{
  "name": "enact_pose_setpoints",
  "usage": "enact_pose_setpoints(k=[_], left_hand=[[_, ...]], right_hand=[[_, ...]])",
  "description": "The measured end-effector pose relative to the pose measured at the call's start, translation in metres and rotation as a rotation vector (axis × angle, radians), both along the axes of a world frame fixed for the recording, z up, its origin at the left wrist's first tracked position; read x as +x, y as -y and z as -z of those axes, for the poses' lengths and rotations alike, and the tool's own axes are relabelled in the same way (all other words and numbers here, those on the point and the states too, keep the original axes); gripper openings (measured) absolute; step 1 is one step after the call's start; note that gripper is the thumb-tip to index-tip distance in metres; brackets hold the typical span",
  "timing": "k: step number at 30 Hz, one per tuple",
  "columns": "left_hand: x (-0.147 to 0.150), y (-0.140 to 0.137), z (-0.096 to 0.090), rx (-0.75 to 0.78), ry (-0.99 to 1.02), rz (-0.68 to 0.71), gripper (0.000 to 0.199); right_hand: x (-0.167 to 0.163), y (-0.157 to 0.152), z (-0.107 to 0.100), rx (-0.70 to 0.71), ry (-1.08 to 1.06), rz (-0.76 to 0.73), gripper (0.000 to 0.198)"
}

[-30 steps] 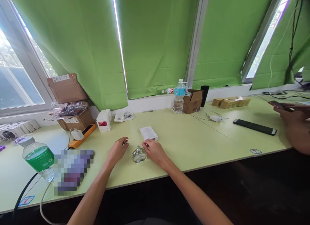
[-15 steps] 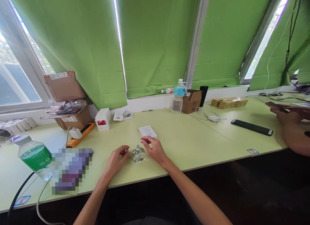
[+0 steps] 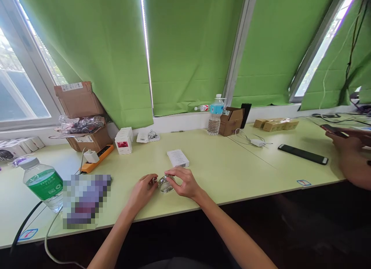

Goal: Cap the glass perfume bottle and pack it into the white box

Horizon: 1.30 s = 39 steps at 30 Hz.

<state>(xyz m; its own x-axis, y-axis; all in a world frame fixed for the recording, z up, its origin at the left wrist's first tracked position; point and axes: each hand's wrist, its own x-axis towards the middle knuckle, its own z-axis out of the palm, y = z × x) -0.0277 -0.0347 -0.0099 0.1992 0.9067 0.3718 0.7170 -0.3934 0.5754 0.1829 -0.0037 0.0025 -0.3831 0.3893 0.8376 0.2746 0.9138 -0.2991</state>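
A small, round, clear glass bottle [image 3: 165, 186] with a narrow neck stands on the table near its front edge. My right hand [image 3: 184, 183] is closed at the bottle's top, thumb and fingertips pinching the neck. On the bottle's other side, my left hand [image 3: 142, 191] is closed around a small shiny clear cap [image 3: 155, 179], mostly hidden by the fingers. A flat white box [image 3: 177, 158] with printing and a barcode lies just behind my right hand.
To the left are a green-labelled water bottle [image 3: 43, 184], a blurred packet [image 3: 87, 201] and an orange power strip [image 3: 98, 159]. White boxes [image 3: 123, 141] stand farther back. A black phone [image 3: 303, 154] lies on the right, near another person's hands [image 3: 348, 149].
My right hand has come down and left onto the bottle's neck, its fingers closing there. My left hand, still holding the small piece, has moved slightly closer to the bottle.
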Motion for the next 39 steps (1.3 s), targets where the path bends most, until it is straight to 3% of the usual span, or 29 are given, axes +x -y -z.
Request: enact_pose_setpoints(k=[9,23,28,39], left_hand=[[0.001,-0.001,0.003,0.006,-0.006,-0.003,0.023],[0.003,0.001,0.001,0.027,-0.014,-0.004,0.022],[0.003,0.001,0.000,0.022,-0.018,-0.006,0.023],[0.003,0.002,-0.001,-0.007,0.007,-0.013,0.024]], right_hand=[[-0.002,0.000,0.000,-0.067,-0.020,-0.016,0.011],[-0.010,0.000,0.004,-0.160,-0.018,0.037,0.003],[-0.012,0.004,0.001,-0.222,-0.023,0.031,0.004],[-0.020,0.006,-0.003,-0.213,0.051,0.179,0.008]])
